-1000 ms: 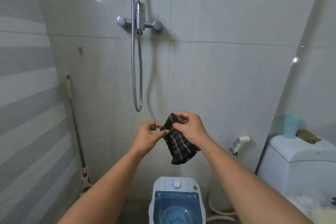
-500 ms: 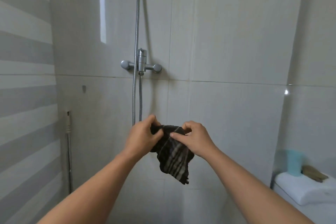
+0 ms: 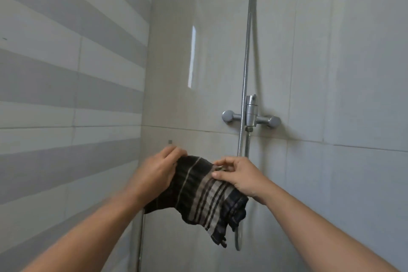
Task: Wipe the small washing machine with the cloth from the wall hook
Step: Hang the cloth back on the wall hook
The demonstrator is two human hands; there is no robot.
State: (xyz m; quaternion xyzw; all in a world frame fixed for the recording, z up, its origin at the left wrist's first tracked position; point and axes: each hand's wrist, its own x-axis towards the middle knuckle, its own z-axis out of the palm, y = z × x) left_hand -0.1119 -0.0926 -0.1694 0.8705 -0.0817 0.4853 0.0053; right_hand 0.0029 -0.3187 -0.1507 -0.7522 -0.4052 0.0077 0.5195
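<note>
A dark cloth (image 3: 205,196) with pale stripes hangs between my two hands, in front of the tiled back wall. My left hand (image 3: 157,172) grips its upper left edge, fingers closed on the fabric. My right hand (image 3: 239,175) pinches its upper right edge between thumb and fingers. A small grey wall hook (image 3: 169,142) sits on the tile just above my left hand, with nothing on it. The washing machine is out of view.
A chrome shower mixer (image 3: 251,117) with a riser bar and hose (image 3: 247,62) is mounted on the back wall to the right. A striped grey and white tiled wall (image 3: 66,95) closes the left side. A thin pole (image 3: 140,238) stands in the corner.
The view has swung up and to the left, so the washing machine and toilet dropped out of sight. Both hands carried the cloth up toward the wall hook and spread it wider.
</note>
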